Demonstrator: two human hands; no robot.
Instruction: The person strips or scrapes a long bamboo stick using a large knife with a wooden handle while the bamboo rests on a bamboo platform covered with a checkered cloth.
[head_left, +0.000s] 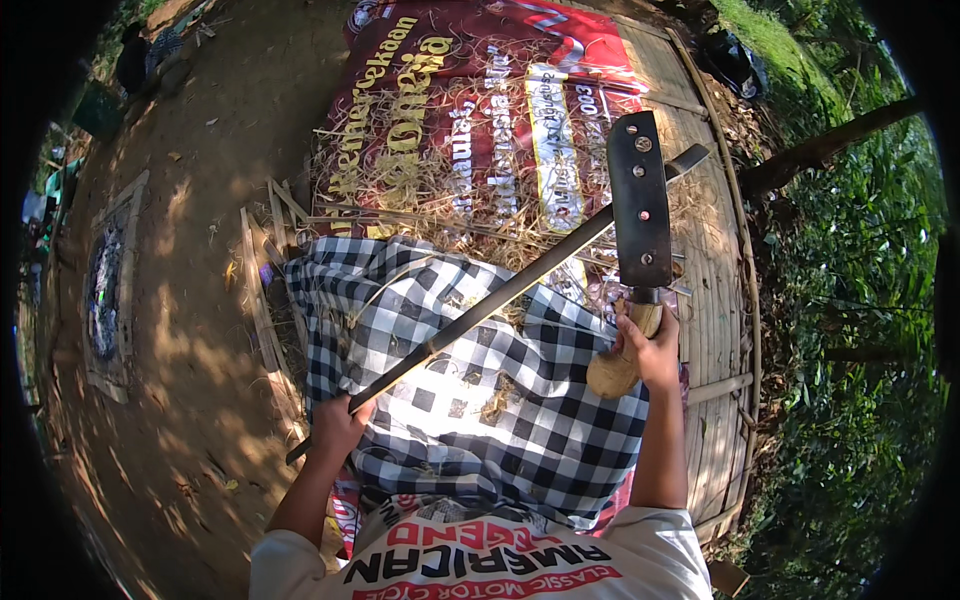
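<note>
My left hand [340,425] is closed around the lower end of a long bamboo strip [468,322], dark on its face and pale along one edge. The strip slants up to the right across my lap, and its far part passes behind a broad dark blade. That blade belongs to a knife [640,240] with several round metal studs down its face and a bulbous wooden handle. Wrapped round the handle is my right hand [652,350], holding the knife with its blade pointing away from me. A black-and-white checked cloth [560,440] covers my legs, with a few shavings on it.
Beyond my lap lies a red printed banner [400,130] strewn with thin curled shavings [500,180]. It rests on a bamboo-slat platform [715,300], edged by a pole on the right. Green plants [850,430] grow past that edge; bare earth [190,330] lies left.
</note>
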